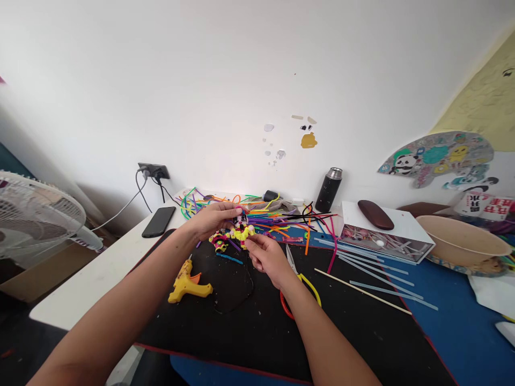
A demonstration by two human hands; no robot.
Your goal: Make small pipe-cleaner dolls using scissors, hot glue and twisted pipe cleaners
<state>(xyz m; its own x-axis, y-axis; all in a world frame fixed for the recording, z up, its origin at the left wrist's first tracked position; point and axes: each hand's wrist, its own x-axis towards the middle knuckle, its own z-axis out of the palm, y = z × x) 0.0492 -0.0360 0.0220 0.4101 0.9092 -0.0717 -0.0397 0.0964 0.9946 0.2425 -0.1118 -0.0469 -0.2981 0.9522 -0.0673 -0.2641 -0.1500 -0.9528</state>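
Observation:
Both hands hold one small pipe-cleaner figure (242, 232), yellow in the middle with magenta and dark parts, raised above the black mat (257, 332). My left hand (214, 219) pinches its pink-and-blue top. Lower down, my right hand (266, 258) grips it near the magenta bottom. A second pipe-cleaner figure (218, 242), yellow and magenta, lies on the mat just left of it, beside a short blue pipe cleaner (229, 258). Nearer to me lies a yellow glue gun (189, 284). Scissors (309, 287) with red and yellow handles are partly covered by my right wrist.
Loose coloured pipe cleaners (265, 217) spread along the back. Glue sticks (382, 268) and a wooden stick (362, 290) lie to the right. A black bottle (329, 190), a white box (406, 225) and a bowl (458, 238) stand behind. A phone (158, 222) lies at left.

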